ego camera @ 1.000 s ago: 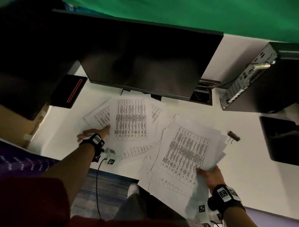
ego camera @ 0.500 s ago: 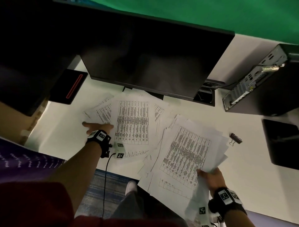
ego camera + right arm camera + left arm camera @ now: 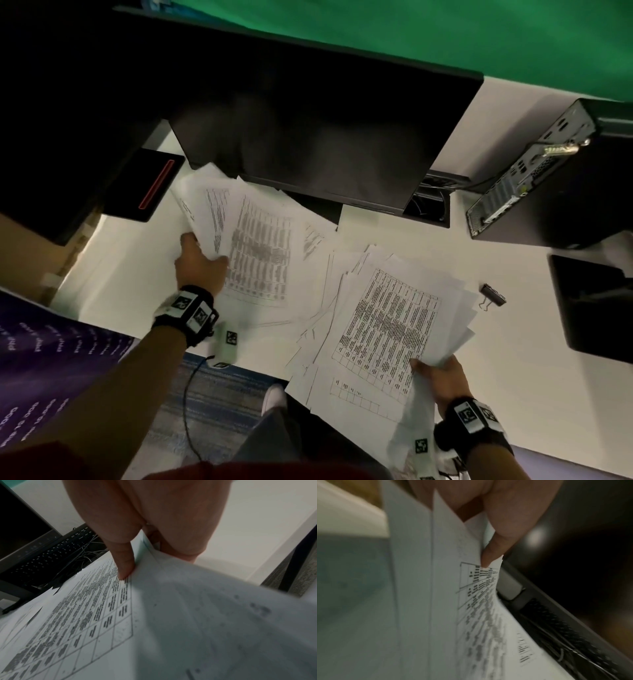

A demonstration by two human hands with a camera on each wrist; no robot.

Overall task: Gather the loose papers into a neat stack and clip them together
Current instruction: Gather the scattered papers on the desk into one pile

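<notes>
- The left hand (image 3: 200, 263), flat a second ago, now pinches the left papers (image 3: 253, 240) (lifted, fanned).
- The right hand (image 3: 442, 377) still pinches its pile (image 3: 387, 329); merging seems next.

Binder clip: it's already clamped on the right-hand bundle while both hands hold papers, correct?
Not quite. The binder clip lies loose on the desk, beside the bundle and clamped on nothing, as the head view shows. Left hand and right hand do each hold papers.
</notes>
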